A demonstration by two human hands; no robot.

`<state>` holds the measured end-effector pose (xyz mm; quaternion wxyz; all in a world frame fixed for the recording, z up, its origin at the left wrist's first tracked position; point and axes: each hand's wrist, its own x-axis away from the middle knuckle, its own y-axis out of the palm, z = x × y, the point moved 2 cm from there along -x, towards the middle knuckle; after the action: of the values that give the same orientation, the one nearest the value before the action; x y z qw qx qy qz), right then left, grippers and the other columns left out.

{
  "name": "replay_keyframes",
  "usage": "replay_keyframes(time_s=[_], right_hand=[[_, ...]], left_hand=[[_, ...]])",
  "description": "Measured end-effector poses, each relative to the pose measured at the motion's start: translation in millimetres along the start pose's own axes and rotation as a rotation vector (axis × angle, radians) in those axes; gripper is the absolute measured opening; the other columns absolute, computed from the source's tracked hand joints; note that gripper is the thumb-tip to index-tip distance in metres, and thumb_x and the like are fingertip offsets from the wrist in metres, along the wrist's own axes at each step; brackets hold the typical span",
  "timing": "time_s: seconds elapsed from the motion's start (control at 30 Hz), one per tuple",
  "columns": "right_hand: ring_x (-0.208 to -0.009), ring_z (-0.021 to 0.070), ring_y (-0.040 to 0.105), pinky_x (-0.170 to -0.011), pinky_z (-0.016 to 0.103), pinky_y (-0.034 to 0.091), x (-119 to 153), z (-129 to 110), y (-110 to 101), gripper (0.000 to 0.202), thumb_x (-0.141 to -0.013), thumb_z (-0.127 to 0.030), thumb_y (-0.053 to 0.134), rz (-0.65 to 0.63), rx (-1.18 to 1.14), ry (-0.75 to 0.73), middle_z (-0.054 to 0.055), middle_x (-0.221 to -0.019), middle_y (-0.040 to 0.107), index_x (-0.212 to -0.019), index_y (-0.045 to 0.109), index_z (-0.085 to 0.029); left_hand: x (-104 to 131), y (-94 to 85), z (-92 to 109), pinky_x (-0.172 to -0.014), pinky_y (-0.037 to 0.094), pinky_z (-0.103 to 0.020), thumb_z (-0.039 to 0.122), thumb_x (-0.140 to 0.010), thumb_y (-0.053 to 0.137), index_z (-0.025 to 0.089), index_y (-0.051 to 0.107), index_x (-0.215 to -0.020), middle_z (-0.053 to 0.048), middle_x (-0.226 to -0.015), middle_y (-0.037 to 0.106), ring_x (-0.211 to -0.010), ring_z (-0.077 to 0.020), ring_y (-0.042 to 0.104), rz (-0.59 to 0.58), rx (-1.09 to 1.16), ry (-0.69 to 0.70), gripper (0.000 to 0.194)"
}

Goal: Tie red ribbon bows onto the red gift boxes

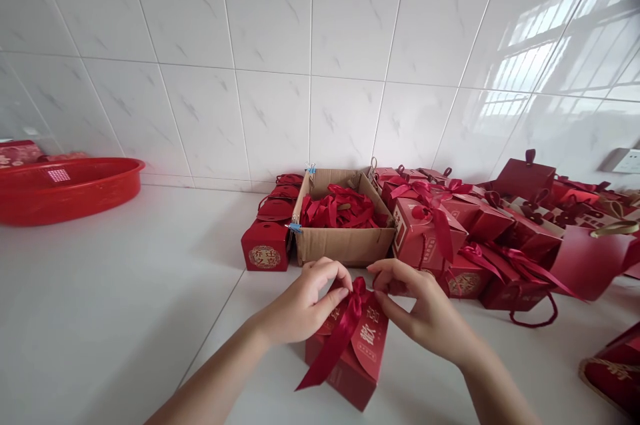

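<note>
A red gift box [353, 368] with gold lettering and a rounded flap sits on the counter in front of me. On its top is a dark red satin ribbon [343, 345], tied in a bow, with one long tail hanging over the near side. My left hand [313, 295] pinches the ribbon at the left of the bow between thumb and forefinger. Just right of the bow is my right hand [417, 308], its fingers bent and its thumb and forefinger tips apart. The bow's far side is partly hidden by my fingers.
Behind the box stands an open cardboard box [345, 245] full of red ribbons [345, 205]. A row of small red boxes [265, 245] lines its left side; many red gift boxes [430, 231] crowd the right. A red plastic basin [75, 195] lies far left, before the tiled wall [275, 18].
</note>
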<state>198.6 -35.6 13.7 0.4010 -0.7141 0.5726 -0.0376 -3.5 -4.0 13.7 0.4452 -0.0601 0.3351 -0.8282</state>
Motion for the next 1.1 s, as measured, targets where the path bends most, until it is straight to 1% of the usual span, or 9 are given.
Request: replay_keyframes(time_s=[0.13,0.2,0.3,0.4,0.47,0.57,0.67,0.77,1.1], right_hand=[[-0.052,0.0111,0.046,-0.051,0.024,0.040,-1,-10,-17,0.021,-0.091,-0.034,0.052,-0.141,-0.027,0.082,-0.004,-0.057,0.050,-0.107,0.056,-0.020],[-0.053,0.0114,0.049,-0.049,0.023,0.039,-7,-10,-23,0.023,-0.094,-0.036,0.047,-0.154,-0.004,0.101,-0.003,-0.059,0.053,-0.106,0.057,-0.020],[-0.077,0.0155,0.060,-0.063,0.026,0.049,-18,-6,-21,0.025,-0.093,-0.030,0.048,-0.113,0.008,-0.042,0.005,-0.091,0.064,-0.116,0.054,-0.022],[-0.097,0.0177,0.059,-0.080,0.030,0.051,-22,1,-7,0.032,-0.090,-0.019,0.051,-0.156,-0.037,-0.234,0.008,-0.114,0.061,-0.121,0.052,-0.024],[-0.099,0.0173,0.060,-0.083,0.030,0.051,-19,6,3,0.034,-0.089,-0.015,0.050,-0.168,-0.059,-0.292,0.008,-0.112,0.062,-0.121,0.052,-0.025],[-0.095,0.0166,0.060,-0.080,0.029,0.051,-13,11,13,0.035,-0.090,-0.013,0.049,-0.100,-0.053,-0.340,0.007,-0.105,0.063,-0.122,0.054,-0.026],[-0.086,0.0165,0.058,-0.072,0.030,0.050,-8,13,17,0.036,-0.091,-0.010,0.047,-0.031,0.026,-0.439,0.006,-0.098,0.062,-0.119,0.059,-0.029],[-0.083,0.0168,0.054,-0.069,0.031,0.049,-5,13,18,0.040,-0.091,-0.008,0.044,-0.019,0.088,-0.511,0.007,-0.094,0.058,-0.116,0.065,-0.032],[-0.082,0.0187,0.052,-0.068,0.035,0.051,-3,15,20,0.048,-0.089,-0.005,0.038,-0.121,0.030,-0.417,0.008,-0.088,0.049,-0.118,0.066,-0.032]], left_hand=[[-1,0.0,1,-0.087,0.045,-0.031,0.027,-0.091,0.047,0.023,0.059,-0.089,-0.004,-0.101,0.059,-0.098,-0.0188,0.053,0.023,0.025,0.021,0.012],[-1,-0.5,2,-0.087,0.045,-0.031,0.027,-0.090,0.048,0.023,0.060,-0.089,-0.004,-0.100,0.060,-0.097,-0.0183,0.054,0.020,0.032,0.020,0.013],[-1,-2.1,4,-0.087,0.044,-0.030,0.027,-0.089,0.049,0.023,0.060,-0.089,-0.003,-0.099,0.059,-0.095,-0.0176,0.055,0.006,0.032,0.003,0.012],[-1,-3.9,6,-0.086,0.044,-0.031,0.025,-0.088,0.050,0.022,0.060,-0.087,-0.003,-0.096,0.059,-0.094,-0.0178,0.056,0.001,0.039,-0.003,0.011],[-1,-4.7,7,-0.086,0.044,-0.031,0.024,-0.087,0.051,0.021,0.061,-0.086,-0.003,-0.095,0.058,-0.093,-0.0179,0.056,0.004,0.040,0.003,0.010],[-1,-4.9,6,-0.086,0.045,-0.031,0.025,-0.086,0.054,0.021,0.063,-0.086,-0.003,-0.095,0.058,-0.093,-0.0182,0.056,0.017,0.048,0.012,0.010],[-1,-5.0,6,-0.084,0.047,-0.031,0.026,-0.085,0.055,0.022,0.066,-0.086,-0.003,-0.094,0.060,-0.093,-0.0186,0.057,0.027,0.051,0.003,0.012],[-1,-5.8,7,-0.084,0.047,-0.031,0.025,-0.086,0.053,0.023,0.067,-0.086,-0.003,-0.092,0.059,-0.093,-0.0182,0.057,0.022,0.020,-0.008,0.014],[-2,-9.5,-3,-0.083,0.046,-0.032,0.030,-0.089,0.050,0.022,0.066,-0.088,-0.003,-0.095,0.063,-0.090,-0.0185,0.058,0.090,0.017,-0.033,0.018]])
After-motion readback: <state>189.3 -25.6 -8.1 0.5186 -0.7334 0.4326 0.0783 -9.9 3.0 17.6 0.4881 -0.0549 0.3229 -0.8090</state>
